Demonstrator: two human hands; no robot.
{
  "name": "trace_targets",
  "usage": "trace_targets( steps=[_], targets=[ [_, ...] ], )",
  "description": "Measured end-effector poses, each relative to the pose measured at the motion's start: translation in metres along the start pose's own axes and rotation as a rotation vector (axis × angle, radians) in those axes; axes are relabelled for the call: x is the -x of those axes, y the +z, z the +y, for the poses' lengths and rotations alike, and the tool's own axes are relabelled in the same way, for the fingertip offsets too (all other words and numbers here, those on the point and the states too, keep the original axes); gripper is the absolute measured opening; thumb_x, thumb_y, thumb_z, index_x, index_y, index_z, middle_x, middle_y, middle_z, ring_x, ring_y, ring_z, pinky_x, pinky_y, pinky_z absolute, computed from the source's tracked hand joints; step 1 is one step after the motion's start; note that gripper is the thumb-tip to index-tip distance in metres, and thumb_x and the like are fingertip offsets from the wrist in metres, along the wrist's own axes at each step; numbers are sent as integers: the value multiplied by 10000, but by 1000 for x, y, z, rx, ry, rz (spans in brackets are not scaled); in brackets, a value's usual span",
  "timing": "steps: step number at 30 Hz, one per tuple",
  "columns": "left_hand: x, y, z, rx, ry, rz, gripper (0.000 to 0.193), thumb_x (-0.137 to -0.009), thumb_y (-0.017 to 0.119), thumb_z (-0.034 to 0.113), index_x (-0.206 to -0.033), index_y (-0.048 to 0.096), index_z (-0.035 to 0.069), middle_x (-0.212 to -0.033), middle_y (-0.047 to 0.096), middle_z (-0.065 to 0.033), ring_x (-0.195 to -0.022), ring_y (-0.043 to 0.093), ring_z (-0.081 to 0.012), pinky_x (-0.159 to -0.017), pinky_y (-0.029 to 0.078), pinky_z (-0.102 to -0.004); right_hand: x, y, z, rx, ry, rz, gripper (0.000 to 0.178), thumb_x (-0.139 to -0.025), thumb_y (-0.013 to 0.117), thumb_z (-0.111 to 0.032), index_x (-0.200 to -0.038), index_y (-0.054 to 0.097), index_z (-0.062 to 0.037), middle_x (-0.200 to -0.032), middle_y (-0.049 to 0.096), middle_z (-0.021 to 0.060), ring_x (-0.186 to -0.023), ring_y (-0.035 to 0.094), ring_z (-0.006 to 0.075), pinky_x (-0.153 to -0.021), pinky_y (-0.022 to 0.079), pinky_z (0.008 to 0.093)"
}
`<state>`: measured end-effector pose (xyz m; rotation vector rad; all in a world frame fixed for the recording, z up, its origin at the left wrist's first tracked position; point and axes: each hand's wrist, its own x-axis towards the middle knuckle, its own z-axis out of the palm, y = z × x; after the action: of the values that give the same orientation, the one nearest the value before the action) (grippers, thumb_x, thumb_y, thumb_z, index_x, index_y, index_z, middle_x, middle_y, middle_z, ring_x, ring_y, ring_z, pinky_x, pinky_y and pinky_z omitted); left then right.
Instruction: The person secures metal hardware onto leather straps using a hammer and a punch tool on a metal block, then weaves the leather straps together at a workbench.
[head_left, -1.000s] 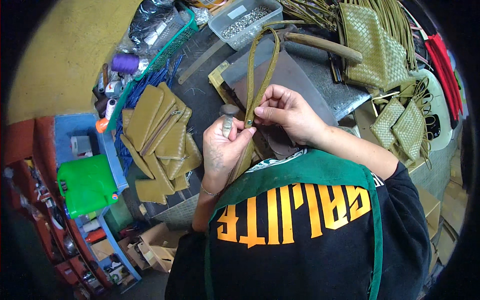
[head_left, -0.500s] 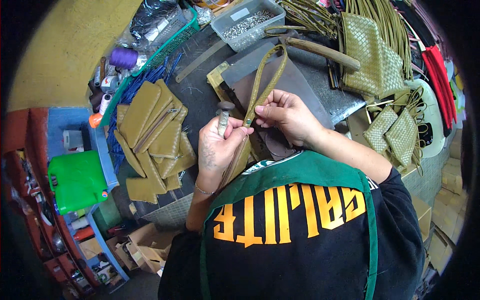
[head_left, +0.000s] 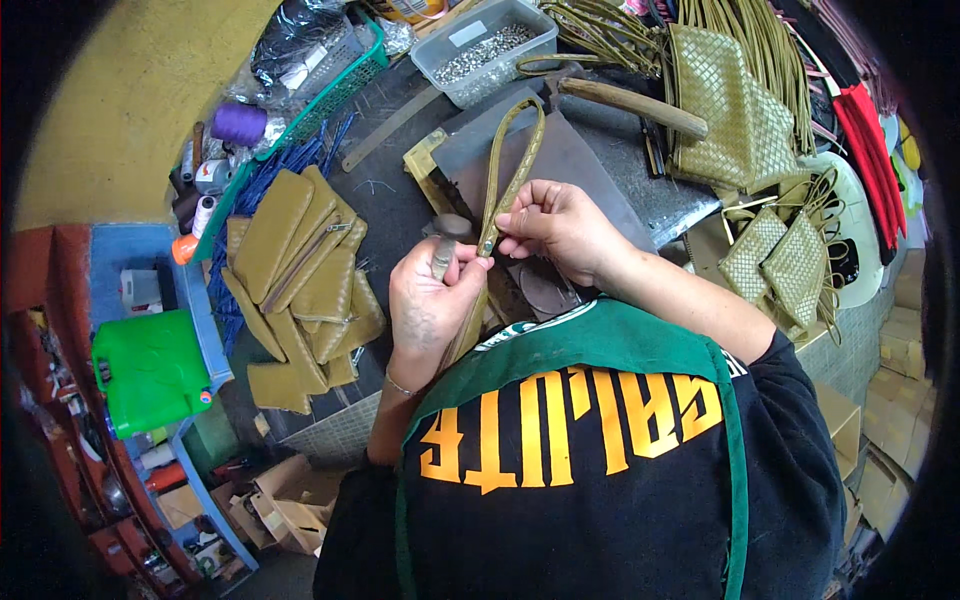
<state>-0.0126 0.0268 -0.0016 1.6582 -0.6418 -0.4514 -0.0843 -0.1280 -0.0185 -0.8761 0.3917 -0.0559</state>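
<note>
An olive-green looped leather strap point(head_left: 497, 160) runs up between my hands, and its lower part hangs toward the apron. My left hand point(head_left: 425, 300) pinches the strap between thumb and fingertip just below a small dark metal fitting point(head_left: 488, 246). A metal setting punch with a round, mushroom-shaped head point(head_left: 453, 228) is also tucked in that hand's curled fingers. Close beside the fitting, my right hand point(head_left: 560, 228) is closed on the strap's edge with thumb and forefinger. Under the strap lies a dark brown leather sheet point(head_left: 590, 165).
Olive pouches point(head_left: 300, 265) are piled at the left, beside a green basket point(head_left: 330, 95). A clear bin of metal fittings point(head_left: 485, 60) stands at the back, near a wooden handle point(head_left: 635, 108). Woven pouches point(head_left: 710, 110) and a white stool point(head_left: 850, 245) are at the right.
The punch has tipped, so its head shows more toward me. Both hands keep their pinch on the strap; the whole view has shifted slightly.
</note>
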Motion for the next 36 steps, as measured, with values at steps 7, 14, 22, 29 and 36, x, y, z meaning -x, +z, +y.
trace_targets(
  steps=[7, 14, 22, 29, 36],
  targets=[
    [-14, 7, 23, -368, 5, -95, 175, -670, 647, 8, -827, 570, -6, -647, 486, 9, -622, 494, -66, -581, 434, -213, 17, -15, 4, 152, -187, -21, 165, -737, 657, -38, -834, 524, -21, -740, 578, 22, -666, 555, 78, -569, 446, 206],
    [-32, 11, -4, 93, -6, -79, 299, -771, 506, 80, -1061, 482, 10, -847, 451, -12, -905, 492, -122, -812, 380, -290, 54, -37, -71, 1404, -496, 409, 227, -714, 660, -199, -693, 555, 2, -660, 557, 155, -580, 561, 295, -551, 451, 361],
    [-48, 26, 15, -124, 56, -150, 162, -862, 484, 131, -957, 513, 3, -907, 567, -70, -753, 558, -137, -664, 450, -268, 18, -8, -87, 1083, -568, -53, 515, -786, 623, -119, -1244, 399, -44, -1029, 539, 97, -882, 518, 113, -714, 438, 226],
    [-46, 4, 4, -369, 186, -9, 254, -777, 627, 123, -968, 571, -35, -920, 557, -106, -806, 577, -150, -684, 496, -258, -26, -23, -76, 891, -696, 330, 180, -805, 596, -155, -898, 594, -2, -771, 610, 87, -663, 562, 130, -610, 450, 254],
    [-32, -11, -1, -451, -172, -259, 208, -702, 691, 117, -838, 575, 11, -749, 591, -43, -682, 556, -96, -641, 469, -225, -17, -115, -65, 1701, -226, 506, 281, -721, 596, -138, -922, 487, 24, -882, 576, 259, -876, 556, 384, -764, 445, 437]
  ],
)
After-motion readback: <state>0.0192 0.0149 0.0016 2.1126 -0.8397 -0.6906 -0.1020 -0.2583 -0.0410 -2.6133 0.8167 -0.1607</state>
